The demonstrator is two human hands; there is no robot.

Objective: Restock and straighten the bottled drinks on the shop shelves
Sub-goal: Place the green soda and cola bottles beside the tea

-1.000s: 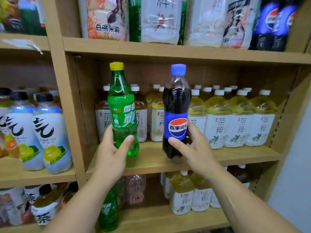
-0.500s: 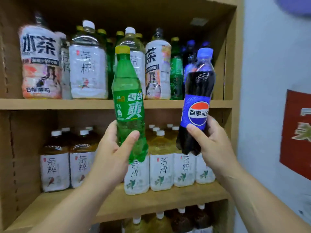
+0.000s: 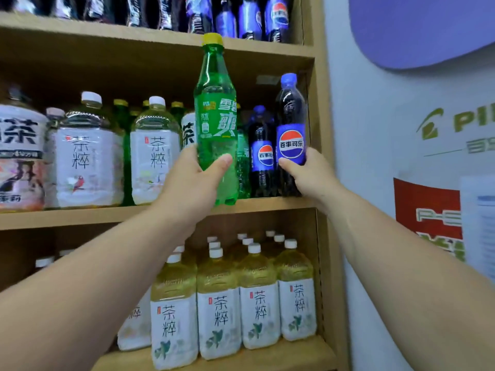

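Note:
My left hand [image 3: 194, 180] grips a green soda bottle [image 3: 216, 116] with a yellow cap, upright in front of the middle shelf [image 3: 107, 214]. Its base hangs at the shelf's front edge. My right hand [image 3: 308, 174] grips a dark cola bottle [image 3: 290, 121] with a blue cap and blue label, low on its body. That bottle stands at the shelf's far right end, beside another cola bottle [image 3: 262, 151] and close to the shelf's side wall [image 3: 320, 129].
Large white-labelled tea bottles [image 3: 85, 156] and green bottles [image 3: 122, 113] fill the middle shelf's left part. Yellow tea bottles [image 3: 218, 303] crowd the shelf below. More cola bottles [image 3: 277, 17] stand on the top shelf. A wall with posters [image 3: 426, 210] is to the right.
Both hands have risen and reached forward with their bottles. The cola bottle has moved to the middle shelf's right end. My view has tilted upward.

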